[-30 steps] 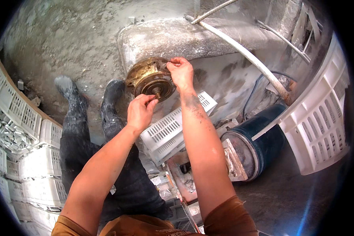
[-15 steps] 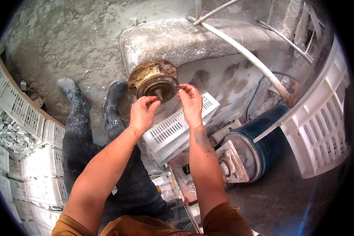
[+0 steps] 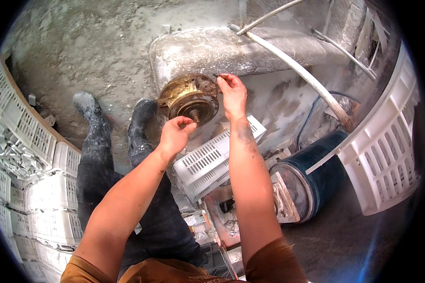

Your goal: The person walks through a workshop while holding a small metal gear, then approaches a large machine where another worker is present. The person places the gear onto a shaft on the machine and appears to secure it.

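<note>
A round, rusty metal flanged housing (image 3: pixel 186 87) with a brass-coloured inner surface stands on the dusty ground, beyond my knees. A short shaft (image 3: pixel 195 114) sticks out of the middle of its near face. My left hand (image 3: pixel 175 136) is closed, its thumb and fingers pinched at the tip of that shaft. Beside the housing's right rim, my right hand (image 3: pixel 233 95) is closed too. Between its thumb and forefinger is a small dark piece (image 3: pixel 216 75), too small to name. The far side of the housing is hidden.
A white slotted plastic crate (image 3: pixel 203 158) lies under my forearms. To the right are a dark green cylinder (image 3: pixel 316 174), a pale pipe (image 3: pixel 293 66) and another white crate (image 3: pixel 387 165). Stacked white crates (image 3: pixel 52 195) stand left. A long stone-like block (image 3: pixel 212 49) lies behind the housing.
My right hand has moved up along the housing's right rim, with a small dark piece now showing at its fingertips. My left hand stays at the shaft. The view has shifted slightly.
</note>
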`<state>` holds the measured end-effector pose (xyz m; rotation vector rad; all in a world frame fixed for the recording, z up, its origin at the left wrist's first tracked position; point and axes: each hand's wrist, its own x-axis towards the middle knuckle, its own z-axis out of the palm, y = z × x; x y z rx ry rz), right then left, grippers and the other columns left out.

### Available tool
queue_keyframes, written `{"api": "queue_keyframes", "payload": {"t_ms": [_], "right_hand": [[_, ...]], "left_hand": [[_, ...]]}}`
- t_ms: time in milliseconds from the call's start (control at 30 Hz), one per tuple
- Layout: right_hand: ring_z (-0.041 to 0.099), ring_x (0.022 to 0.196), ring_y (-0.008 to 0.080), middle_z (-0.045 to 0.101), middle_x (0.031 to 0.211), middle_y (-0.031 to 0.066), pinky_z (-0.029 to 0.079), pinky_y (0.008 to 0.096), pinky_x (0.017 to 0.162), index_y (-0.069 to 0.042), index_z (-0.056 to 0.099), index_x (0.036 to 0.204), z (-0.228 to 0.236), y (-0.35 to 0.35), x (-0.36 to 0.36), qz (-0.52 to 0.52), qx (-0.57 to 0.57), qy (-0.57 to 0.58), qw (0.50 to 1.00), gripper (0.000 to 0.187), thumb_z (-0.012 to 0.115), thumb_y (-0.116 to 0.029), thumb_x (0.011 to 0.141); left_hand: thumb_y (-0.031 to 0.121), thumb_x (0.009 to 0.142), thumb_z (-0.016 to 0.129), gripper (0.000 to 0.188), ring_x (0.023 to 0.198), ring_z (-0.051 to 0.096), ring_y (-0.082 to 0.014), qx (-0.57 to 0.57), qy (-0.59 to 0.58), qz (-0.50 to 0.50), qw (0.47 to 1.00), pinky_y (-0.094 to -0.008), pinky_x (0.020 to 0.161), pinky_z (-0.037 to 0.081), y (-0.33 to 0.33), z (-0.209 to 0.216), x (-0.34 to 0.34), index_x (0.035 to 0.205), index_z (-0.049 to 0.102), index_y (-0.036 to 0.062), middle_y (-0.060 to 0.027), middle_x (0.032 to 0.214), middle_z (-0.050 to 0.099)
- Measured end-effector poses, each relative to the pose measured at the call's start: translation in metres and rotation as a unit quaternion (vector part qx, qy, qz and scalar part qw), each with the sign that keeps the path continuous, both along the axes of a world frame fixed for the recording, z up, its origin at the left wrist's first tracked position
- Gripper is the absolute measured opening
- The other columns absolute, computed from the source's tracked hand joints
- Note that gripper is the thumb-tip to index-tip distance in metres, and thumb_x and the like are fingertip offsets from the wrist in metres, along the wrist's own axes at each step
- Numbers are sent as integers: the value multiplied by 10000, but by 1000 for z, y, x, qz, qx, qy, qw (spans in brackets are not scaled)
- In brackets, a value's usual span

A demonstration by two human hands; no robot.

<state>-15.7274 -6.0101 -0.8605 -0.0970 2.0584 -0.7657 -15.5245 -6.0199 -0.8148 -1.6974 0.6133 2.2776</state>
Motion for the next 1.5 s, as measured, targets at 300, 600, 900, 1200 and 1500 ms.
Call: {"api": "queue_keyframes", "payload": {"t_ms": [300,600,900,1200,1500], "right_hand": [[609,828,133,679,923,48,483,287,775,-36,668,1060,-36,-9,-7,73,95,82,989,217,699,-126,865],[633,838,166,684,910,82,504,304,780,0,621,1112,3,2,0,58,34,198,978,289,672,-134,861],[575,977,292,648,983,122,453,401,884,-68,716,968,70,40,96,237,164,202,936,260,739,-275,811],[585,1009,294,649,1027,119,434,408,926,-81,729,930,32,49,128,62,167,238,955,237,756,-269,788],[605,889,220,635,943,113,471,349,833,26,657,849,25,58,131,-141,69,149,976,158,690,-122,808]], "left_hand": [[121,888,673,156,648,529,-88,95,-1,65,993,-245,593,449,-3,-7,-1,1011,646,28,5,834,621],[152,874,624,186,761,602,-121,13,10,-26,1000,-279,723,479,15,-7,10,994,666,17,-56,854,682],[127,917,605,163,661,499,-59,-18,-3,-4,1000,-234,586,428,8,-5,36,1031,636,14,16,815,601],[-21,827,442,409,962,610,-206,192,87,219,953,-332,885,500,-20,-3,69,1226,520,-65,-125,1123,601],[80,884,463,423,1128,597,-324,312,156,363,864,-387,977,491,-43,9,88,1277,479,-76,-233,1242,565]]}}
